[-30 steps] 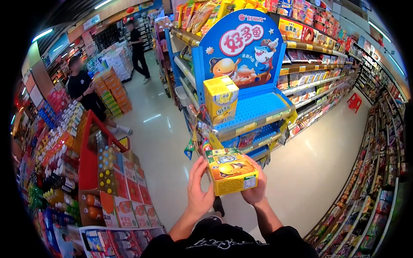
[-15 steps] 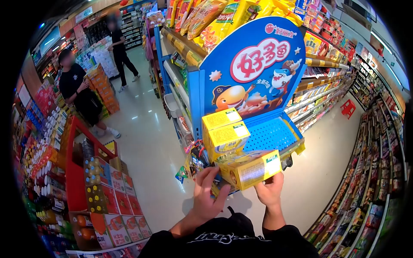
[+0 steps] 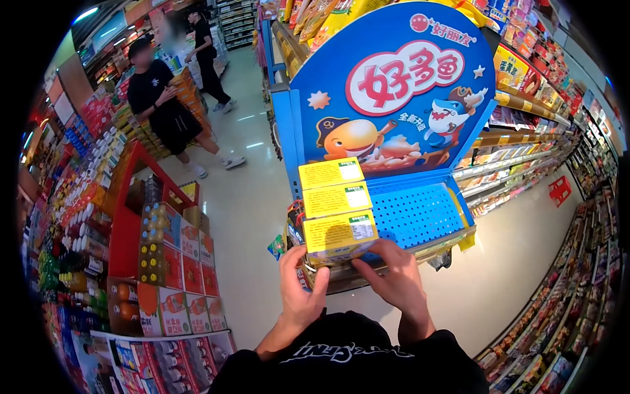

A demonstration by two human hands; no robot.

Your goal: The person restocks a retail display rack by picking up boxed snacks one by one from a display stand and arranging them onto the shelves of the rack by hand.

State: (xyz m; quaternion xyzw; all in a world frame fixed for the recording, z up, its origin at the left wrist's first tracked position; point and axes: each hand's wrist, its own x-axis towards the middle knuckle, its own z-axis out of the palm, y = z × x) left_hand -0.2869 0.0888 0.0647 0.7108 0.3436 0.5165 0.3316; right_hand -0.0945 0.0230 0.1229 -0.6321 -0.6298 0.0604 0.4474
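Observation:
Three yellow boxes stand in a row at the left side of a blue perforated display shelf (image 3: 423, 217): the rear box (image 3: 328, 172), the middle box (image 3: 336, 199) and the front box (image 3: 340, 233). My right hand (image 3: 399, 281) holds the front box at its lower right corner, thumb on the near face and fingers along the side. At the lower left corner of that same box is my left hand (image 3: 302, 292), its thumb and fingers spread apart. Their exact contact with the box is partly hidden.
A tall blue sign (image 3: 394, 98) with cartoon fish rises behind the boxes. Stacked drink cartons (image 3: 177, 262) stand on the left, and a red stool (image 3: 560, 191) sits in the right aisle. Two people in dark clothes, one nearer (image 3: 161, 98), stand at the upper left.
The front box, held tilted half a second ago, has moved left and now lines up with the other two. My right hand moved with it. The view shifted, and the nearer person's feet moved.

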